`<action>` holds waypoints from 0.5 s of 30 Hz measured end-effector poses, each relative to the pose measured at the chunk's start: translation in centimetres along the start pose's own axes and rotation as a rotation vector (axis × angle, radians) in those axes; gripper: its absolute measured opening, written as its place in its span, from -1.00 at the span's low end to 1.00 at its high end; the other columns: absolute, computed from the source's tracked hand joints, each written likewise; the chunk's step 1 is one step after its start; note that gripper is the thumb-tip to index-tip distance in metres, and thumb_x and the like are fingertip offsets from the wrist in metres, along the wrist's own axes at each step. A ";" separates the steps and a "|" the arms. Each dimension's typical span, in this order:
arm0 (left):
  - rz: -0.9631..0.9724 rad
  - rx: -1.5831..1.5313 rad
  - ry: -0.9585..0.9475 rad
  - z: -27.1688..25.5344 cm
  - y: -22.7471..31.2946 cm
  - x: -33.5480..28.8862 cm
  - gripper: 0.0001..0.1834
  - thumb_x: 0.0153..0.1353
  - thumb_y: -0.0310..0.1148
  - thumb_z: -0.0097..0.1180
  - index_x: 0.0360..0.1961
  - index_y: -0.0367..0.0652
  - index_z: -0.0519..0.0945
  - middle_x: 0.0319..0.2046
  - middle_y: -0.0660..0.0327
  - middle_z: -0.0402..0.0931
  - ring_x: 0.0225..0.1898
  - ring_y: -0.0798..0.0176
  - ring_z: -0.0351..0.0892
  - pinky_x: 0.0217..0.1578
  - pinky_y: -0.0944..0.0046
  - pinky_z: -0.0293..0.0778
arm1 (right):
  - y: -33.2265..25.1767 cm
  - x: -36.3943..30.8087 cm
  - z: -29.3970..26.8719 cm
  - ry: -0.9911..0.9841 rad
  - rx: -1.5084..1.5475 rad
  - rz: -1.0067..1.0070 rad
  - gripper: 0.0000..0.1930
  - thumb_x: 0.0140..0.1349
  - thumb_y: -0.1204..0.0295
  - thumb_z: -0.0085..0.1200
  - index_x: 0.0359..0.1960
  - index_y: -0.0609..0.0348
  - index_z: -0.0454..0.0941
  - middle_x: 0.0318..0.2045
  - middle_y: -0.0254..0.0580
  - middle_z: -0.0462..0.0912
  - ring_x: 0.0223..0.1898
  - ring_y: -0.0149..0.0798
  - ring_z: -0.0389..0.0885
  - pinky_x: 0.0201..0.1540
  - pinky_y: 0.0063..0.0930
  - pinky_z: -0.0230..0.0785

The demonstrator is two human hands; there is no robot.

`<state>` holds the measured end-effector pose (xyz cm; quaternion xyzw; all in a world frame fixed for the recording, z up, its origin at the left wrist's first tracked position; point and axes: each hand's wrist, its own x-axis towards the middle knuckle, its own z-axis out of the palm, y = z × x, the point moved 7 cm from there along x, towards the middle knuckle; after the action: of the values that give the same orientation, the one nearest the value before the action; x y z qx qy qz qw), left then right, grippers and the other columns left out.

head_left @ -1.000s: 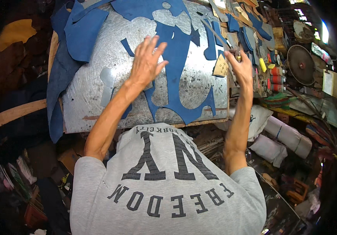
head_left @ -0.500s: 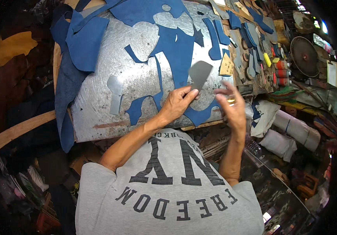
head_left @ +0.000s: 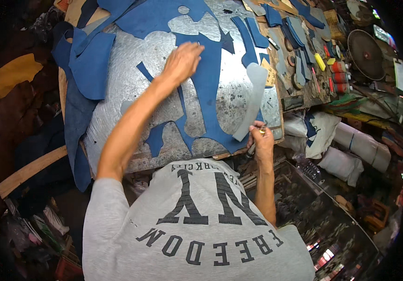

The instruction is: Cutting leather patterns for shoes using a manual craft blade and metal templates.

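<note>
My left hand (head_left: 181,62) reaches over the sheet metal work surface (head_left: 136,51), its fingers on a cut-out blue leather sheet (head_left: 206,70) and with nothing seen in them. My right hand (head_left: 263,141) is at the near right of the surface. It grips the lower end of a long curved grey template (head_left: 254,98) with a rounded top, which stands out over the right part of the leather. A slim dark and silver pen-like tool (head_left: 251,151) is also in that hand; its kind is unclear. A second grey template (head_left: 125,107) is mostly hidden behind my left forearm.
Blue leather pieces (head_left: 91,65) hang over the left edge. Narrow blue strips (head_left: 244,40) and a tan card (head_left: 267,72) lie on the right. Beyond are a cluttered bench with a yellow marker (head_left: 320,62), red bottles (head_left: 340,77) and a fan (head_left: 366,55). White sacks (head_left: 323,136) sit lower right.
My left hand has let go of the grey piece it held and moved up and left onto the leather. My right hand came down nearer me and now holds a curved grey template.
</note>
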<state>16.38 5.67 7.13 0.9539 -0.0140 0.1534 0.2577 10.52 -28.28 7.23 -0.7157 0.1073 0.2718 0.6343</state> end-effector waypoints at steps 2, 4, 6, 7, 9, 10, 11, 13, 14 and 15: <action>0.034 0.059 -0.075 1.1 -1.3 3.3 -0.58 0.24 -0.49 0.11 0.15 -0.19 0.54 0.22 0.02 0.45 0.31 -0.08 0.34 0.27 -0.06 0.34 | -0.1 1.0 -2.5 0.099 -0.080 -0.057 -0.73 0.28 0.43 0.16 -0.06 0.29 0.47 -0.62 -0.39 0.47 -0.69 -0.52 0.38 -0.63 -0.60 0.27; 0.278 0.292 -0.293 3.9 -0.6 5.5 -0.45 0.17 -0.53 0.13 0.25 -0.13 0.45 0.33 0.16 0.33 0.38 -0.05 0.23 0.28 -0.06 0.31 | 0.0 1.4 -3.9 0.128 -0.074 -0.068 -0.71 0.29 0.43 0.15 -0.02 0.29 0.45 -0.62 -0.42 0.46 -0.66 -0.53 0.38 -0.61 -0.60 0.29; 0.334 0.322 -0.425 5.9 0.0 6.9 -0.42 0.16 -0.53 0.13 0.26 -0.10 0.43 0.35 0.21 0.30 0.40 -0.01 0.19 0.29 -0.06 0.29 | 0.2 1.1 -5.7 0.250 0.006 -0.093 -0.70 0.27 0.39 0.18 -0.06 0.28 0.46 -0.62 -0.38 0.44 -0.66 -0.47 0.39 -0.62 -0.53 0.30; 0.395 0.346 -0.555 7.3 0.6 7.2 -0.40 0.15 -0.52 0.13 0.28 -0.06 0.40 0.37 0.26 0.27 0.42 0.02 0.15 0.30 -0.06 0.26 | 0.8 1.2 -7.1 0.293 0.021 -0.119 -0.68 0.27 0.38 0.18 -0.04 0.28 0.45 -0.61 -0.36 0.43 -0.66 -0.45 0.39 -0.62 -0.53 0.31; 0.507 0.372 -0.637 8.6 1.6 7.0 -0.43 0.17 -0.51 0.11 0.26 -0.04 0.41 0.37 0.28 0.27 0.42 0.05 0.15 0.31 -0.06 0.24 | 1.8 1.2 -8.6 0.334 0.073 -0.119 -0.70 0.29 0.40 0.16 -0.03 0.30 0.45 -0.60 -0.36 0.45 -0.66 -0.48 0.38 -0.61 -0.54 0.31; 0.624 0.388 -0.711 9.4 2.2 6.5 -0.46 0.19 -0.50 0.09 0.25 -0.02 0.41 0.36 0.30 0.27 0.42 0.09 0.14 0.32 -0.06 0.22 | 2.4 1.1 -9.8 0.383 0.117 -0.123 -0.71 0.31 0.42 0.14 -0.03 0.31 0.45 -0.60 -0.36 0.46 -0.66 -0.51 0.38 -0.61 -0.56 0.30; 0.702 0.372 -0.674 9.1 3.2 5.8 -0.55 0.23 -0.49 0.04 0.16 -0.01 0.46 0.27 0.29 0.35 0.40 0.12 0.18 0.33 -0.02 0.20 | 3.0 1.2 -10.7 0.393 0.133 -0.133 -0.72 0.31 0.41 0.14 -0.03 0.30 0.45 -0.58 -0.34 0.46 -0.66 -0.48 0.38 -0.61 -0.55 0.31; 0.749 0.405 -0.718 8.7 4.1 4.9 -0.57 0.23 -0.48 0.04 0.15 -0.01 0.46 0.25 0.28 0.36 0.38 0.12 0.20 0.32 0.00 0.20 | 4.1 1.2 -11.7 0.400 0.201 -0.120 -0.71 0.30 0.41 0.14 -0.03 0.30 0.45 -0.58 -0.34 0.46 -0.66 -0.47 0.38 -0.62 -0.54 0.31; 0.785 0.435 -0.747 8.4 4.4 4.5 -0.58 0.24 -0.47 0.03 0.14 0.00 0.46 0.23 0.28 0.37 0.37 0.13 0.22 0.31 0.02 0.21 | 4.4 1.2 -11.8 0.397 0.253 -0.117 -0.71 0.30 0.41 0.15 -0.03 0.30 0.45 -0.58 -0.35 0.46 -0.66 -0.46 0.38 -0.62 -0.52 0.31; 0.831 0.373 -0.655 8.2 4.1 4.4 -0.66 0.23 -0.44 0.04 0.05 0.00 0.51 0.07 0.19 0.44 0.23 0.12 0.35 0.25 0.06 0.25 | 4.8 1.3 -11.8 0.411 0.274 -0.100 -0.64 0.27 0.40 0.18 0.02 0.29 0.39 -0.63 -0.32 0.42 -0.68 -0.41 0.41 -0.63 -0.49 0.35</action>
<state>22.50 -1.72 3.76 0.8954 -0.4407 -0.0624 -0.0152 12.23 -40.29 3.04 -0.6676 0.2346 0.0718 0.7029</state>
